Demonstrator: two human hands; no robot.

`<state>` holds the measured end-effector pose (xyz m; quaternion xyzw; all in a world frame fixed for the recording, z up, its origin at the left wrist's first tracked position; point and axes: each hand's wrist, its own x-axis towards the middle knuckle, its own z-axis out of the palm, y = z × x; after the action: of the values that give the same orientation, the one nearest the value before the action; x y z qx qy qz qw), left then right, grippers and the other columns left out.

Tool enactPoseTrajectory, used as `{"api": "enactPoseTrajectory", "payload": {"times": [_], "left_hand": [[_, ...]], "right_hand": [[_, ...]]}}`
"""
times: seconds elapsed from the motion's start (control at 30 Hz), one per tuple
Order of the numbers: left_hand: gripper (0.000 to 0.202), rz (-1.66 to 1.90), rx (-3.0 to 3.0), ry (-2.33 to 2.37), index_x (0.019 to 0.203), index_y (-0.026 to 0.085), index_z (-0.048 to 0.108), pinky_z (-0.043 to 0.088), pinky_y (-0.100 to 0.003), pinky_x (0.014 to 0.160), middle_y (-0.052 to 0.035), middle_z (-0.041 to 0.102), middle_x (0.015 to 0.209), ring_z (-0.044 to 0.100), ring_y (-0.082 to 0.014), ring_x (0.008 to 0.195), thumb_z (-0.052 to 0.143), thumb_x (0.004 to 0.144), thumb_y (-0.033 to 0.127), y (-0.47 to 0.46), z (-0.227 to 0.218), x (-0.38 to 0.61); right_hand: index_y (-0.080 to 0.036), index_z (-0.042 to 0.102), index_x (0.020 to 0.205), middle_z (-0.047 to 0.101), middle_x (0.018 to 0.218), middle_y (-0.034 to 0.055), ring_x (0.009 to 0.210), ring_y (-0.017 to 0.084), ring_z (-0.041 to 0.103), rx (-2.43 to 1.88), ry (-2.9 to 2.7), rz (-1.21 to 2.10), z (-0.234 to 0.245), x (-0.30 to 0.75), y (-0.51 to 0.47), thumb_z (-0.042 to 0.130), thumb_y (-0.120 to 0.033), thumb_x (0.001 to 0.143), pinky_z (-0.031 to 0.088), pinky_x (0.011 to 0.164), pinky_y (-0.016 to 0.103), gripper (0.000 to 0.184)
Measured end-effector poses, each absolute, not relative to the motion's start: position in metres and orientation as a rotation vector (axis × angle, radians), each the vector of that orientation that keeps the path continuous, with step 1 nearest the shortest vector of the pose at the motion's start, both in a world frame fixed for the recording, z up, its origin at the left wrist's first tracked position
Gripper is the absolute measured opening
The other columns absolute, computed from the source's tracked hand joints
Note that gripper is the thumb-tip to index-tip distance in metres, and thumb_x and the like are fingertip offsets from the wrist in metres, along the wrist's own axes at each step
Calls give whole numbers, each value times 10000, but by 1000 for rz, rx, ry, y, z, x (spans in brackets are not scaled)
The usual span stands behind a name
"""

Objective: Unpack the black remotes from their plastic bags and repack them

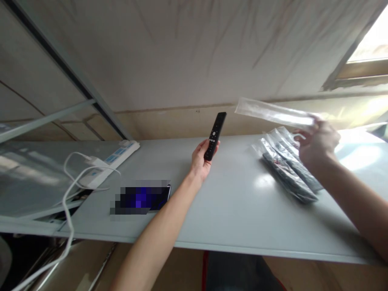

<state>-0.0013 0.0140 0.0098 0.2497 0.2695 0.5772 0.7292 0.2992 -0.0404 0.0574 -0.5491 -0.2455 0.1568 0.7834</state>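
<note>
My left hand (201,160) is closed round the lower end of a black remote control (215,135), held tilted above the table with its buttons facing me. On the right, my right hand (319,141) pinches one end of a long clear plastic bag (273,112), which stretches out to the left and looks flat. Below that hand, several dark remote controls in clear plastic bags (287,169) lie side by side on the table. The right fingers are somewhat blurred.
On the grey table (224,218), a dark phone-like device (160,198), partly pixelated, lies beside my left forearm. A white power strip (112,163) with a plugged-in charger and a loose white cable (67,210) is at the left, near a metal frame (75,81). A wall stands behind.
</note>
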Motion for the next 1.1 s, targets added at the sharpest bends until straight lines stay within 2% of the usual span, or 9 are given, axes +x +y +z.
{"api": "enactPoseTrajectory", "payload": {"times": [0.13, 0.3, 0.37, 0.57, 0.7, 0.8, 0.9, 1.0, 1.1], "left_hand": [[561, 1107, 791, 473, 1247, 186, 661, 623, -243, 864, -60, 812, 1098, 802, -179, 989, 927, 753, 180, 7, 12, -5], [787, 977, 1064, 586, 1497, 261, 499, 454, -181, 461, 92, 652, 662, 569, -92, 444, 860, 835, 486, 2, 10, -4], [764, 948, 1144, 658, 1506, 255, 488, 356, -179, 391, 112, 566, 584, 462, -85, 374, 771, 879, 588, 3, 9, -5], [538, 921, 1409, 768, 1205, 244, 574, 388, -185, 433, 95, 553, 629, 479, -86, 441, 825, 806, 504, -2, 9, 1], [466, 778, 1617, 780, 1155, 230, 592, 363, -196, 436, 92, 528, 587, 455, -94, 423, 799, 821, 481, -8, 8, 6], [386, 804, 1713, 864, 1146, 226, 608, 371, -213, 461, 71, 565, 601, 496, -119, 456, 738, 860, 450, -7, 5, 6], [297, 862, 1905, 1005, 1136, 227, 659, 414, -241, 533, 30, 646, 670, 576, -154, 550, 691, 893, 395, -4, 2, 4], [229, 857, 2115, 1149, 1114, 238, 726, 475, -279, 666, -18, 750, 825, 668, -194, 711, 680, 905, 321, -5, 2, 5], [194, 812, 2231, 1266, 1077, 247, 768, 494, -312, 744, -43, 784, 897, 697, -232, 799, 698, 901, 286, -10, 2, 8]], "right_hand": [[-212, 652, 1159, 542, 773, -44, 606, 149, 691, -1126, -613, 586, 29, 264, -56, 687, -235, 765, 424, 471, 248, 396], [-284, 531, 1248, 583, 785, -58, 582, 131, 610, -1230, -728, 769, 18, 235, -66, 698, -346, 777, 427, 480, 233, 503], [-272, 524, 1228, 557, 772, -64, 573, 127, 573, -1236, -779, 820, 18, 227, -70, 700, -351, 783, 416, 482, 243, 484], [-266, 495, 1245, 498, 706, -78, 540, 130, 422, -1387, -1195, 650, 14, 220, -76, 606, -385, 899, 366, 540, 283, 382], [-238, 483, 1315, 492, 690, -64, 616, 171, 480, -1497, -1483, 356, 2, 229, -70, 560, -327, 933, 411, 648, 330, 400], [-232, 457, 1408, 620, 964, 45, 780, 207, 606, -1528, -1565, 183, -2, 232, -68, 535, -303, 963, 512, 751, 382, 457], [-239, 487, 1455, 560, 1337, 171, 1180, 293, 634, -1552, -1722, -23, -3, 230, -74, 508, -252, 992, 563, 971, 480, 463], [-271, 553, 1464, 474, 1530, 178, 1449, 342, 496, -1558, -1912, -169, -2, 222, -81, 488, -192, 1011, 495, 1156, 573, 464], [-318, 522, 1555, 489, 1604, 140, 1481, 344, 493, -1546, -2093, -114, -3, 215, -86, 486, -179, 1017, 489, 1181, 609, 556]]}}
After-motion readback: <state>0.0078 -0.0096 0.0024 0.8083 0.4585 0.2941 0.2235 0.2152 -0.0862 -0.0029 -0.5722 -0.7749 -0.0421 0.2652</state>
